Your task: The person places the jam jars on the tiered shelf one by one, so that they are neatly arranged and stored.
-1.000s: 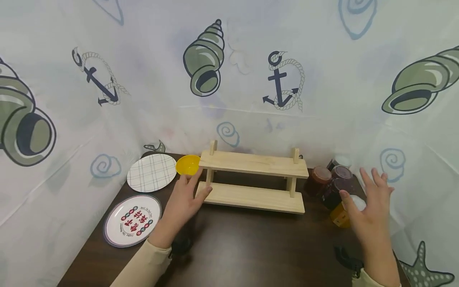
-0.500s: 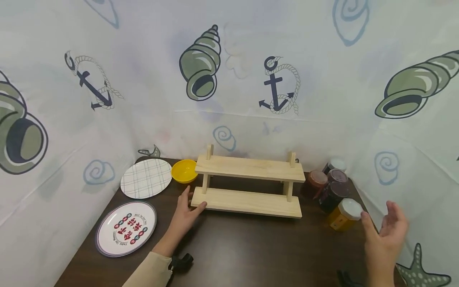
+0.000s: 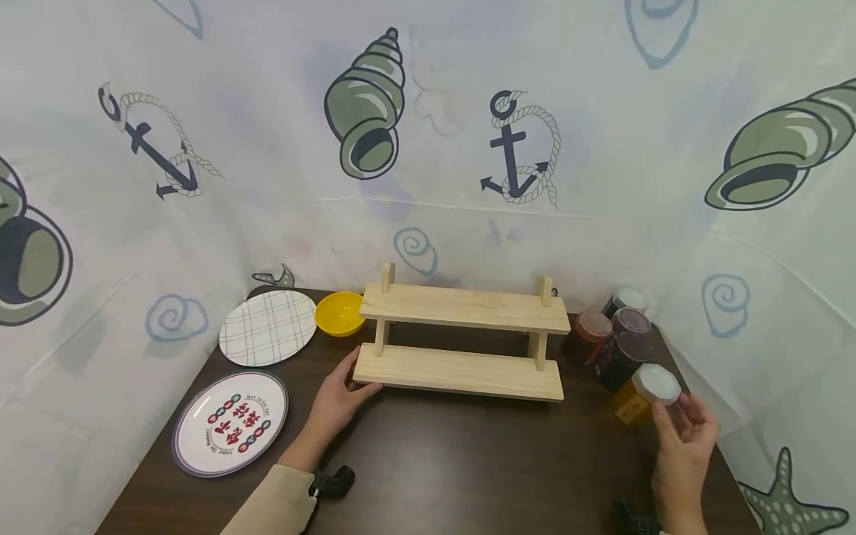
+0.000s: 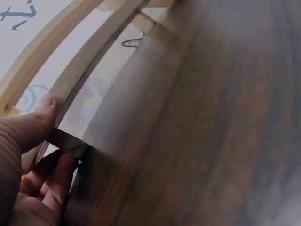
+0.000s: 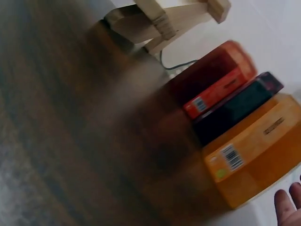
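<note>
A two-tier wooden shelf [image 3: 461,370] stands at the back of the dark table. My left hand [image 3: 333,405] grips the left end of its lower board, the thumb on the front edge and the fingers curled in beneath it, as the left wrist view shows. At the right, my right hand [image 3: 683,455] is beside an amber jar [image 3: 631,403] with a white lid, fingers loosely bent and nothing between them. In the right wrist view its fingertips [image 5: 283,207] appear just off the lid end of this jar, whose label carries a barcode.
Behind the amber jar crowd several darker jars [image 3: 594,334]. Left of the shelf are a yellow bowl [image 3: 339,316], a checked white plate [image 3: 267,327] and a white plate with red characters [image 3: 190,438]. A patterned cloth [image 3: 455,163] surrounds the table [image 3: 468,468].
My left hand has come down from the bowl to the shelf's lower left end and taken hold. The right hand drew back, then moved in to the amber jar. The head view shifted slightly.
</note>
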{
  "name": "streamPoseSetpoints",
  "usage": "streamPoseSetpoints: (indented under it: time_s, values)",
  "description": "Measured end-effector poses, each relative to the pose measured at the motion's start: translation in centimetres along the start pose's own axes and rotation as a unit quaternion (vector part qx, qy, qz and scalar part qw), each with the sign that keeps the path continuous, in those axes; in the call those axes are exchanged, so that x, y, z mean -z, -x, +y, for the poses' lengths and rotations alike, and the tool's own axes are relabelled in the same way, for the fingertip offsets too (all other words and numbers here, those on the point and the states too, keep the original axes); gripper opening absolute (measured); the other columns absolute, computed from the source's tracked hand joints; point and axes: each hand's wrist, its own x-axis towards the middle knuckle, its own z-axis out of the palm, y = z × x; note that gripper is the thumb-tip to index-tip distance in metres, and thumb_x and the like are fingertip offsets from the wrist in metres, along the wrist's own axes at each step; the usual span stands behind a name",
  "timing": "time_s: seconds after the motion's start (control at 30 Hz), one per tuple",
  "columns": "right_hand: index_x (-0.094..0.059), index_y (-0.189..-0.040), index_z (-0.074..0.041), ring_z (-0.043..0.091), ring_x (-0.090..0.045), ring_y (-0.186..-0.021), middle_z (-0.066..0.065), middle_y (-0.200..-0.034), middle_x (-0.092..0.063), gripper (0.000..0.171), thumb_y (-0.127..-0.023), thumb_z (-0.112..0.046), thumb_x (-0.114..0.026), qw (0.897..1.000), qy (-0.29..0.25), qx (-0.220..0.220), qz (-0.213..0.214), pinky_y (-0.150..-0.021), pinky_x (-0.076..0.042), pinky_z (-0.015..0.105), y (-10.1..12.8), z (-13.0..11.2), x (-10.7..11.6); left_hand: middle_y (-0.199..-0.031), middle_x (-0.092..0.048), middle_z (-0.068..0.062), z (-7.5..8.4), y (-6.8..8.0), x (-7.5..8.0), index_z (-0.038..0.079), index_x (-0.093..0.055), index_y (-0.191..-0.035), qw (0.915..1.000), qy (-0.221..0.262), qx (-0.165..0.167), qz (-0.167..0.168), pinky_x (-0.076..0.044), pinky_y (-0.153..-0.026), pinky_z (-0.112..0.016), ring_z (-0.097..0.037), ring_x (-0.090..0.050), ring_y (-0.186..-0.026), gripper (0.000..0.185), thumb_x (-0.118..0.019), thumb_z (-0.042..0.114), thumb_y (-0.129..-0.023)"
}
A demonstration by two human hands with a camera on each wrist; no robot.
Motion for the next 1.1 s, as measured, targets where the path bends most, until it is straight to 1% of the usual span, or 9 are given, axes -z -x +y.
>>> streamPoseSetpoints:
  time_s: [0.1,0.2,0.33,0.4,0.53,0.63,0.8,0.9,1.1]
  values:
    - [-0.039,-0.155,-0.011,0.014,-0.051,-0.135,0.001,-0.142,-0.047,0.071,-0.097,0.008,-0.075,1.000,0.013,-0.011,-0.017,-0.101,-0.048,0.011,-0.1,0.6,-0.2,-0.158,-0.061,-0.016,0.1,-0.2,0.0,0.017,-0.037,-0.171,1.0000,-0.002,-0.003,-0.005,-0.051,-0.117,-0.050,-0.031,-0.062,-0.141,0.099,-0.092,0.035,-0.090]
    - [-0.038,-0.157,-0.014,0.013,-0.054,-0.133,0.000,-0.143,-0.049,0.079,-0.094,0.008,-0.079,0.998,0.049,-0.015,-0.039,-0.100,-0.049,0.009,-0.3,1.2,-0.2,-0.154,-0.063,-0.015,0.1,-0.3,-0.1,0.019,-0.038,-0.170,1.0000,-0.003,-0.001,-0.002,-0.052,-0.116,-0.050,-0.030,-0.064,-0.138,0.100,-0.093,0.037,-0.089]
    - [-0.039,-0.158,-0.017,0.010,-0.056,-0.131,-0.006,-0.140,-0.053,0.083,-0.092,0.003,-0.085,0.993,0.103,-0.028,-0.049,-0.098,-0.048,0.007,-0.6,1.8,-0.1,-0.148,-0.067,-0.016,0.1,-0.2,-0.5,0.018,-0.042,-0.169,0.9999,-0.003,0.004,0.012,-0.053,-0.114,-0.052,-0.030,-0.066,-0.132,0.097,-0.094,0.034,-0.088]
    - [-0.042,-0.158,-0.017,0.011,-0.056,-0.132,-0.009,-0.138,-0.056,0.081,-0.092,0.001,-0.085,0.991,0.120,-0.038,-0.049,-0.097,-0.048,0.006,-0.8,2.0,0.1,-0.148,-0.067,-0.016,0.1,-0.2,-0.7,0.017,-0.042,-0.169,0.9999,-0.003,0.007,0.015,-0.053,-0.114,-0.053,-0.031,-0.066,-0.132,0.097,-0.094,0.032,-0.088]
    - [-0.044,-0.158,-0.018,0.014,-0.053,-0.143,-0.011,-0.140,-0.057,0.076,-0.095,-0.004,-0.084,0.983,0.167,-0.053,-0.052,-0.109,-0.045,0.010,-0.8,2.0,0.5,-0.150,-0.066,-0.016,0.2,-0.3,-1.2,0.016,-0.042,-0.169,0.9998,-0.004,0.010,0.016,-0.052,-0.116,-0.054,-0.031,-0.065,-0.135,0.097,-0.094,0.032,-0.088]
    - [-0.044,-0.160,-0.018,0.017,-0.049,-0.150,-0.004,-0.147,-0.056,0.076,-0.097,-0.008,-0.083,0.978,0.195,-0.059,-0.051,-0.116,-0.043,0.014,-0.8,2.0,0.8,-0.150,-0.065,-0.017,0.4,-0.4,-1.5,0.016,-0.041,-0.169,0.9999,-0.001,0.007,0.012,-0.050,-0.117,-0.055,-0.033,-0.063,-0.136,0.097,-0.093,0.034,-0.089]
    - [-0.047,-0.163,-0.017,0.018,-0.051,-0.149,0.011,-0.160,-0.053,0.078,-0.096,-0.018,-0.086,0.969,0.230,-0.073,-0.048,-0.110,-0.045,0.010,-0.8,2.2,0.7,-0.147,-0.066,-0.017,0.6,-0.3,-1.2,0.017,-0.041,-0.169,0.9998,-0.006,0.012,0.012,-0.051,-0.116,-0.055,-0.033,-0.064,-0.133,0.097,-0.093,0.034,-0.089]
    - [-0.050,-0.162,-0.017,0.017,-0.052,-0.149,0.012,-0.162,-0.054,0.079,-0.093,-0.022,-0.089,0.966,0.241,-0.076,-0.052,-0.105,-0.047,0.007,-0.8,2.5,0.5,-0.139,-0.069,-0.014,0.6,-0.2,-1.0,0.017,-0.043,-0.167,0.9996,-0.012,0.014,0.022,-0.055,-0.109,-0.048,-0.028,-0.067,-0.123,0.095,-0.094,0.030,-0.088]
    - [-0.054,-0.158,-0.018,0.019,-0.053,-0.149,0.009,-0.157,-0.057,0.078,-0.090,-0.018,-0.092,0.971,0.227,-0.064,-0.040,-0.106,-0.047,0.008,-0.8,2.7,0.5,-0.127,-0.071,-0.012,0.3,-0.5,-0.9,0.016,-0.044,-0.167,0.9998,-0.016,-0.004,0.012,-0.055,-0.092,-0.025,-0.022,-0.065,-0.108,0.095,-0.094,0.032,-0.088]
